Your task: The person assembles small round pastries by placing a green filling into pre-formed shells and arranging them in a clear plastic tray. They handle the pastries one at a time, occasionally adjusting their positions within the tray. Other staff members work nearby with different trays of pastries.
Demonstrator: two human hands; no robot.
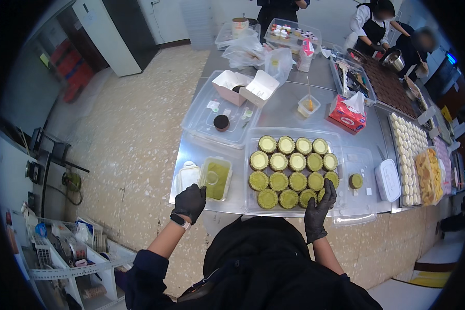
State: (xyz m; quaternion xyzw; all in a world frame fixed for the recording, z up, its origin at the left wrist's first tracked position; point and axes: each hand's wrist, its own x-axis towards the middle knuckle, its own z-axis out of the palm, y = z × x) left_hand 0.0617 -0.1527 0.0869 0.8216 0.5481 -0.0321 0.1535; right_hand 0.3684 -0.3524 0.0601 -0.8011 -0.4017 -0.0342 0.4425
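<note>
My left hand (191, 202), in a black glove, is curled at the near left corner of a clear plastic tub (229, 182) of green powder (219, 186). Whether its fingers grip the tub is hidden. A clear round shape (212, 178) shows over the powder. My right hand (320, 213), gloved too, has its thumb and fingers on either side of a green-topped tart (321, 193) at the near right of a clear plastic tray (294, 132). Rows of tarts fill this tray; the nearer ones have green tops, and most farther ones have pale cream tops (286, 145).
Right of the tray, one green tart (355, 181) sits on a clear lid (358, 205). A lidded white tub (388, 180) lies beyond. Behind are a red tissue box (347, 116), a pink cake box (229, 91) and a dark round cake (221, 122). Co-workers (372, 31) stand across the table.
</note>
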